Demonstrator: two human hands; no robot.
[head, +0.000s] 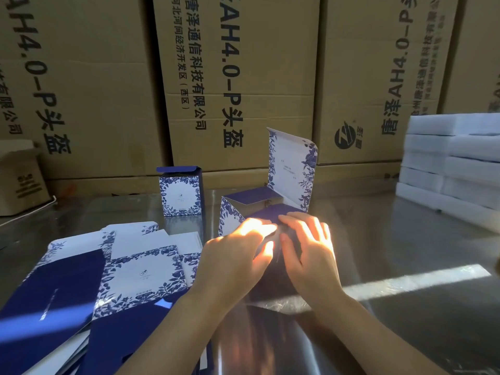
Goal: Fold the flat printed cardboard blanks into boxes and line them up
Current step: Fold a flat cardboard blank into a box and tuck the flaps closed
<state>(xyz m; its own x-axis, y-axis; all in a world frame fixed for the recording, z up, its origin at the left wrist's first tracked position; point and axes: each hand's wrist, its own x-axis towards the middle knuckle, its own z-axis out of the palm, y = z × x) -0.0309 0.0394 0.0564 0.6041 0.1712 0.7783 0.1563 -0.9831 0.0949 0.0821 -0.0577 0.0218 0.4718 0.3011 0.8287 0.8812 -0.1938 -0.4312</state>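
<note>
Half-folded blue-and-white floral cardboard box [290, 171] stands on the shiny bench [405, 239], lid upright. The left hand [238, 255] pinches its navy front flap [270, 211]; the right hand [308, 247] presses it with flat fingers. 1 finished matching box [180, 193] stands behind-left of it, and flat printed blanks [140, 269] lie to its left.

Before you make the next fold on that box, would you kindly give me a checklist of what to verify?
1. Left hand and right hand both on the half-folded box: ok.
2. Lid flap upright, out of the way: ok.
3. Flap under the hands tucked in: cannot tell, sun glare.
4. Box closed: not ok, open on top.
5. Bare table beside the finished box for lining up: ok.
6. Flat blanks close by the left hand: ok.
</note>
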